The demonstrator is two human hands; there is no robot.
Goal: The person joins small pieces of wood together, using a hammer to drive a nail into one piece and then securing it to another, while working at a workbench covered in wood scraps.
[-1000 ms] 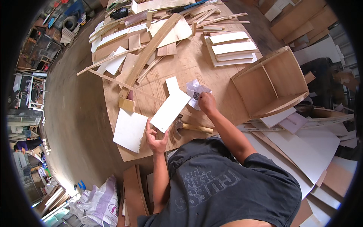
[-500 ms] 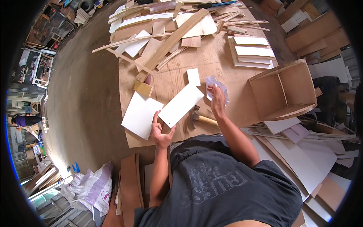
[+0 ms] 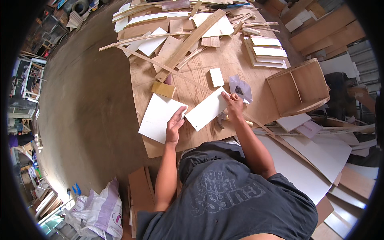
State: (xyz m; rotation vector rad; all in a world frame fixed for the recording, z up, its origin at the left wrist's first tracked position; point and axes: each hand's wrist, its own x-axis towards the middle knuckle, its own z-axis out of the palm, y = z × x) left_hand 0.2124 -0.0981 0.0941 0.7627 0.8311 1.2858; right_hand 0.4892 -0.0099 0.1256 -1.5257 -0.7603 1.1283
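A narrow white board (image 3: pixel 206 110) lies slanted on the wooden worktable (image 3: pixel 192 138), with a small dark hole or mark near its lower corner. My right hand (image 3: pixel 235 106) is closed at its upper right end, thumb on the white face; the fingertips underneath are hidden. Just left of the board, my left hand (image 3: pixel 175 125) is open with fingers stretched, over the edge of a larger white panel (image 3: pixel 158 118). Beyond my right hand is a clear plastic bag (image 3: pixel 245 91) with small dark pieces inside. A hammer (image 3: pixel 222 119) lies partly behind my right wrist.
Wood strips and offcuts (image 3: pixel 180 52) are heaped across the far table. A stack of white-faced boards (image 3: pixel 269 52) and an open wooden box (image 3: pixel 298 86) stand at the right. A small white block (image 3: pixel 217 77) and a yellowish block (image 3: pixel 163 90) lie nearby. Large panels (image 3: pixel 300 160) lean at my right.
My right hand has moved from the plastic bag to the narrow board's end, uncovering the dark pieces. My left hand has let go of the board's lower end. The view has shifted slightly.
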